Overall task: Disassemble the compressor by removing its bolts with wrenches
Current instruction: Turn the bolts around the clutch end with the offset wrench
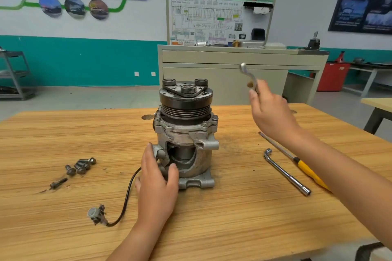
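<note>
The compressor stands upright in the middle of the wooden table, black pulley on top, grey cut-away housing below. My left hand grips the lower left of the housing, thumb on the front. My right hand is raised to the right of the pulley and holds a silver wrench that points up and away, clear of the compressor. Several removed bolts lie on the table to the left. Bolt heads still sit around the upper flange.
An L-shaped socket wrench and a yellow-handled screwdriver lie on the table at the right, partly under my right forearm. The compressor's black cable and grey plug trail toward the front left. A training cabinet stands behind the table.
</note>
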### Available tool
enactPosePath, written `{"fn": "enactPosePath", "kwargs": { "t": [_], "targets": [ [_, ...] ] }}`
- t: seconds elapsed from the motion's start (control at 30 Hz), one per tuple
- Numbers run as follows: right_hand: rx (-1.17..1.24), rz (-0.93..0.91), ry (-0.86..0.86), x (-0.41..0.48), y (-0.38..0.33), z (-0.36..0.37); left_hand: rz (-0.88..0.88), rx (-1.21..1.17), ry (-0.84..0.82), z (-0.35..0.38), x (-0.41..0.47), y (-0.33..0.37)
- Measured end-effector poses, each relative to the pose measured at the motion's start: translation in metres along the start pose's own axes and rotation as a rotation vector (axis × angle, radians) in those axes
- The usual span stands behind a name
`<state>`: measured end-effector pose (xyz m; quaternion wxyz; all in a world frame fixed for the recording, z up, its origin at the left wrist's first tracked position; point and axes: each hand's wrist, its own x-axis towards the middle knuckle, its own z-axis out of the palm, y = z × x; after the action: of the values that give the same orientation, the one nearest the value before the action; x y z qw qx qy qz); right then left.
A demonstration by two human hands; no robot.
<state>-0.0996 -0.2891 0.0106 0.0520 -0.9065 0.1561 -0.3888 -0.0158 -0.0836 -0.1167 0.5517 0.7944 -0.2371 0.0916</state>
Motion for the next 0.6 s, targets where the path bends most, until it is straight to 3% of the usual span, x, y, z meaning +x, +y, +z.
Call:
{"fn": "enactPosePath", "kwargs": {
  "t": [0.13,0.33,0.6],
  "targets": [
    [-0.420,-0.066,-0.238,-0.025,-0.011,-0.024,0.000,0.019,-0.012,-0.001,0.000,0.001],
    [-0.575,-0.113,-0.398,-0.026,-0.037,-0.019,-0.005,0.033,-0.022,-0.003,-0.001,0.002],
    [-0.844,-0.270,-0.466,-0.018,-0.057,-0.018,-0.015,0.040,-0.023,-0.003,0.000,0.001]
  ]
}}
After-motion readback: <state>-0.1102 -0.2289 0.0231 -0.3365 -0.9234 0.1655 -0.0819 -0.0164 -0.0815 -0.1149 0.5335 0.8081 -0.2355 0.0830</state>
